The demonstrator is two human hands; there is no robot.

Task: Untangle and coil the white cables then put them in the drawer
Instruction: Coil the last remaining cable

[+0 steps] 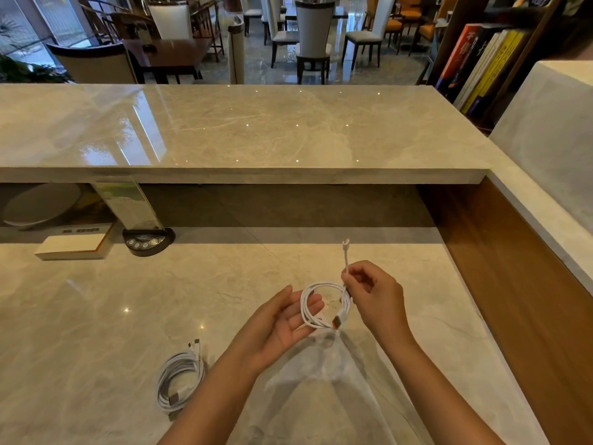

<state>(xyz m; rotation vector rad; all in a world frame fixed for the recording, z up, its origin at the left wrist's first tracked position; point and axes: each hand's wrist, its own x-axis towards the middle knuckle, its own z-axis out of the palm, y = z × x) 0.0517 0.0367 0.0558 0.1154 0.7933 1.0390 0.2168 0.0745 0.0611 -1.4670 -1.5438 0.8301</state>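
Book (pixel 75 247) and a black button unit (pixel 148 241) at counter (pixel 96 316) far-left edge. Coiled cable (pixel 179 379) lies flat near the front edge, left of the arms. Left hand (pixel 282 319) open, palm up, fingers inside the second coil (pixel 324 305). Right hand (pixel 373 297) pinches that coil's free end, plug (pixel 346 244) pointing up.

The left hand (pixel 282 319) is open, palm up; the right hand (pixel 373 297) is near it, with its fingers pinched.

white cables (pixel 324 305), orange-tipped plug (pixel 337 323), beige veined marble desk (pixel 128 316)
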